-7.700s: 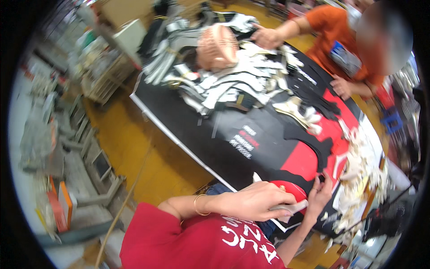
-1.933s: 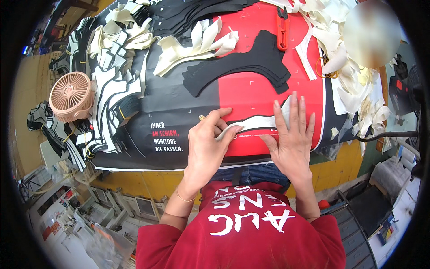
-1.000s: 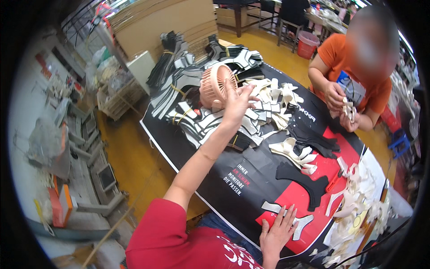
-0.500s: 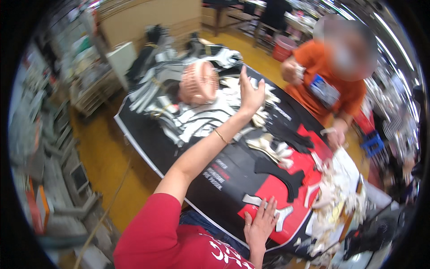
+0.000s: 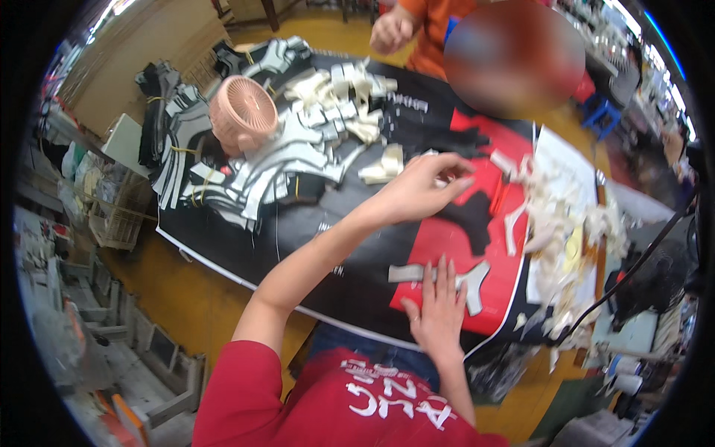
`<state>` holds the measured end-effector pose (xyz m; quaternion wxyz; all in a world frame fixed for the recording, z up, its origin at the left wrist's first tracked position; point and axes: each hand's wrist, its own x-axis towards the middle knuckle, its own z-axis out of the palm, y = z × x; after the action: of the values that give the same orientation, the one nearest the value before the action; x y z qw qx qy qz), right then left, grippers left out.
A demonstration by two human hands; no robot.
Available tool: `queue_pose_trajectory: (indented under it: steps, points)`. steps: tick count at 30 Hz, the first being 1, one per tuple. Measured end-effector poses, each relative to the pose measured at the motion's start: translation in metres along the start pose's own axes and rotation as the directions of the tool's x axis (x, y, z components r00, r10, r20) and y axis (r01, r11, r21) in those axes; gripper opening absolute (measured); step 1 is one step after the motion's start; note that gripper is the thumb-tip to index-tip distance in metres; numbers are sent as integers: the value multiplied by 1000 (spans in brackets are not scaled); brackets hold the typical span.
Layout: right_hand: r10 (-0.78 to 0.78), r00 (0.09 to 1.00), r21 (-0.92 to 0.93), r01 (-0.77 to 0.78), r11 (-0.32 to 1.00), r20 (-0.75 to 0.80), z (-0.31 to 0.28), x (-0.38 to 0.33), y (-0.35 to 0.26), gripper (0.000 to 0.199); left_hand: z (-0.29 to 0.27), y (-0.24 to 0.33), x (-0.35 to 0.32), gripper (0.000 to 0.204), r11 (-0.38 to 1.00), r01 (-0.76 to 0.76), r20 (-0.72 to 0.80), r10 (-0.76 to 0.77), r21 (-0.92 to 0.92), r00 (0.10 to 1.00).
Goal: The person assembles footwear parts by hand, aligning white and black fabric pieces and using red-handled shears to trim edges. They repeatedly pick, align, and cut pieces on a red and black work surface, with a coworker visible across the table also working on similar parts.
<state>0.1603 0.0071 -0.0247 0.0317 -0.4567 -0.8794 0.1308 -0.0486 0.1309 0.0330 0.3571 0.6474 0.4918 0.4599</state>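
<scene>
Centrally, the right hand (image 5: 438,319) lies flat with fingers spread on a grey cut-out piece (image 5: 447,279) atop the red and black table cover (image 5: 447,238). Above it, the left hand (image 5: 421,186) reaches out, fingers loosely curled and holding nothing visible, near pale strips (image 5: 383,165). A pink fan (image 5: 243,121) sits at upper left.

A bare strip of the black-and-red table cover (image 5: 350,261) is left open between the stacked white and black cut pieces (image 5: 298,141) and the near edge, where a hand could be passed. That strip is crossed by the outstretched left hand (image 5: 421,186) and its forearm. The near red area is taken up by the right hand (image 5: 439,316), laid flat on a grey Y-shaped piece (image 5: 469,281). The far left is blocked by a pink fan (image 5: 243,119), the right side by heaped cream offcuts (image 5: 558,223). The far edge is occupied by another person's hand (image 5: 392,30).
</scene>
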Motion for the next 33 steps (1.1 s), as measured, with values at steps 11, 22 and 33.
queue_pose_trajectory:
  steps: [11,22,33]
  points:
    - [-2,999,26,3,1000,-46,5,-1,5,77,41,8,-165,27,824,322,-313,-187,466,931]
    - [7,999,33,-5,999,-50,6,-1,5,75,51,8,-154,24,665,403,-377,-192,629,906]
    - [19,999,27,-18,999,-32,5,0,5,77,62,-7,-165,26,609,442,-474,-120,659,872]
